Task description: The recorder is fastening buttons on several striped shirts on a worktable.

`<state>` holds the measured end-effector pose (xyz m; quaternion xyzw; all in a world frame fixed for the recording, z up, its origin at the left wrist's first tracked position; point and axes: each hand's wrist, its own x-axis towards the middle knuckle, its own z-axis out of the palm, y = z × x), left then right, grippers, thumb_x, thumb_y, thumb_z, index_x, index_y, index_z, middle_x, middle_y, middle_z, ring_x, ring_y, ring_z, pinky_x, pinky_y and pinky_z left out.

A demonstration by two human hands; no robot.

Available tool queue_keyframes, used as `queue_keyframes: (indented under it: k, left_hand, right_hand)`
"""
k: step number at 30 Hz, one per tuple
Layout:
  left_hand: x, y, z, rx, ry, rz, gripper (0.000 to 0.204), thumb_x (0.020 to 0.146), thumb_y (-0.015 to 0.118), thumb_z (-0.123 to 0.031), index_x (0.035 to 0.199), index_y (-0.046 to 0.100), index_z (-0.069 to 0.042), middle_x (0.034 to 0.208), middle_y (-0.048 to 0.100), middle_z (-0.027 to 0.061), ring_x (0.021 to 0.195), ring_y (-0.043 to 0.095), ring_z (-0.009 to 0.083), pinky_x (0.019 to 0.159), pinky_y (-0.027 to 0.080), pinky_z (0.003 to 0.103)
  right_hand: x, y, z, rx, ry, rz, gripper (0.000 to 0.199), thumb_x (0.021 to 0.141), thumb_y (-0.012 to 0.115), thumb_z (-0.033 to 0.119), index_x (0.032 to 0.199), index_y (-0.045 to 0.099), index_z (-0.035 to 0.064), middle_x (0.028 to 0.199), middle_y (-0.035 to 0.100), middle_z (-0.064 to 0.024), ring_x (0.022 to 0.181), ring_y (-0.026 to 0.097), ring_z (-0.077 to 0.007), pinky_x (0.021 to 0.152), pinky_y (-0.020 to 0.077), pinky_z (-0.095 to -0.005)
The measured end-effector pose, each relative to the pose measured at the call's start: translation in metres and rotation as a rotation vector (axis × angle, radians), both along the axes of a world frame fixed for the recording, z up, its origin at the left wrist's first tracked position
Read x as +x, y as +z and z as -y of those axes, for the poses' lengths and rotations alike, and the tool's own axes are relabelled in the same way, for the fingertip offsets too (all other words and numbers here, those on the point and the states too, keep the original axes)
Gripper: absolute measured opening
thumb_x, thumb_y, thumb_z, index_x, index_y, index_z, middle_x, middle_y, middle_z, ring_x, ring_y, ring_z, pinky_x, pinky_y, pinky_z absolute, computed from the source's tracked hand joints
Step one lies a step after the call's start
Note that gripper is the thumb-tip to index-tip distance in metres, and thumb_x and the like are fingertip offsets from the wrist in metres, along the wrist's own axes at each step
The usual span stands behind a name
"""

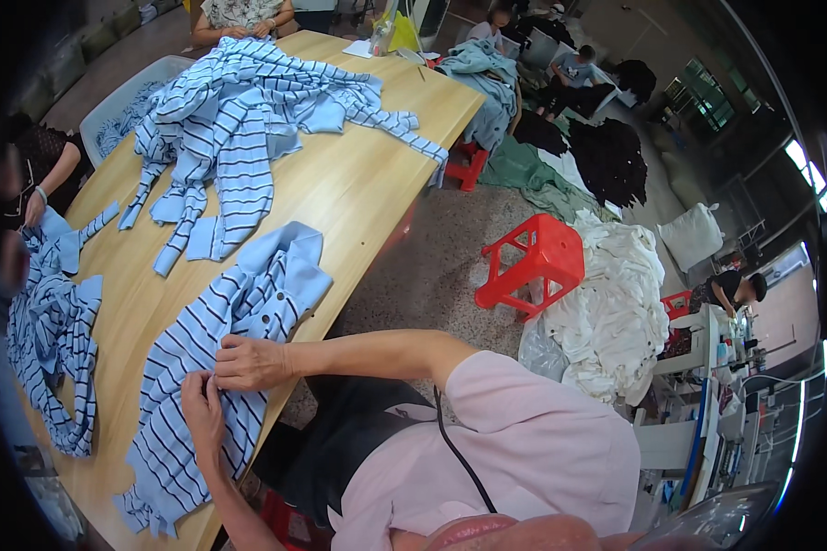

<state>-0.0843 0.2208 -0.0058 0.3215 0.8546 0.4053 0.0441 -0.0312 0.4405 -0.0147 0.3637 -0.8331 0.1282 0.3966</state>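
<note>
A blue polo shirt (170, 358) with dark and white stripes lies along the near edge of the wooden table (340, 197). Its plain blue collar points away from me, and dark buttons show on the placket. Both my hands rest on the middle of this shirt, close together. My left hand (202, 409) has its fingers closed in a pinch on the cloth. Just beyond it, my right hand (251, 362) is also closed, fingertips pressed together on the fabric. Whether a thread or small tool is between the fingers cannot be made out.
A heap of similar striped shirts (239, 129) covers the far table; another shirt (60, 321) lies at left by a co-worker's hand (35, 207). A blue tub (110, 115) stands behind. At right are a red stool (538, 262), white garments (611, 303) and dark garments (606, 161).
</note>
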Motion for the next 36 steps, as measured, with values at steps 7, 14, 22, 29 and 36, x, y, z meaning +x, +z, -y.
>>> queue_keyframes:
  k: [7, 14, 22, 29, 36]
  left_hand:
    - [0.012, 0.007, -0.001, 0.021, -0.020, -0.096, 0.009, 0.106, 0.062, -0.003, 0.104, 0.061, 0.005, 0.100, 0.060, 0.0207, 0.094, 0.059, 0.0395, 0.088, 0.048, 0.045]
    - [0.021, 0.007, 0.001, -0.002, -0.028, -0.141, 0.007, 0.105, 0.062, -0.002, 0.104, 0.059, 0.004, 0.101, 0.060, 0.0194, 0.097, 0.058, 0.0386, 0.091, 0.048, 0.045]
    - [0.016, 0.020, 0.009, 0.060, -0.070, 0.155, 0.012, 0.101, 0.068, -0.001, 0.111, 0.064, 0.003, 0.102, 0.063, 0.0139, 0.093, 0.061, 0.0280, 0.088, 0.051, 0.038]
    - [0.021, 0.006, 0.007, 0.280, 0.071, 0.377, 0.011, 0.096, 0.076, 0.004, 0.106, 0.072, 0.001, 0.092, 0.073, 0.0011, 0.083, 0.064, 0.0080, 0.077, 0.052, 0.025]
    - [0.018, 0.000, 0.009, 0.362, 0.054, 0.375, 0.014, 0.097, 0.081, -0.001, 0.109, 0.077, 0.003, 0.097, 0.077, 0.0032, 0.089, 0.068, 0.0095, 0.081, 0.055, 0.026]
  right_hand:
    - [-0.002, -0.001, 0.000, 0.007, 0.029, -0.001, 0.008, 0.092, 0.065, 0.020, 0.091, 0.062, 0.0122, 0.096, 0.063, -0.0033, 0.098, 0.064, -0.0218, 0.092, 0.0484, -0.0404]
    - [0.000, -0.008, 0.000, 0.100, 0.032, 0.065, 0.012, 0.092, 0.064, 0.021, 0.094, 0.058, 0.0113, 0.097, 0.059, -0.0048, 0.097, 0.062, -0.0233, 0.090, 0.0494, -0.0389]
    - [-0.001, -0.004, -0.008, 0.031, 0.112, 0.020, 0.012, 0.088, 0.069, 0.019, 0.091, 0.060, 0.0108, 0.092, 0.057, -0.0044, 0.090, 0.062, -0.0235, 0.078, 0.0517, -0.0367]
    - [-0.003, -0.003, -0.004, -0.055, 0.171, 0.056, 0.009, 0.088, 0.070, 0.019, 0.092, 0.066, 0.0122, 0.092, 0.060, -0.0045, 0.090, 0.065, -0.0242, 0.073, 0.0541, -0.0362]
    - [-0.003, 0.002, -0.008, -0.067, 0.175, 0.091, 0.013, 0.085, 0.071, 0.017, 0.091, 0.063, 0.0086, 0.093, 0.061, -0.0045, 0.088, 0.065, -0.0232, 0.070, 0.0558, -0.0355]
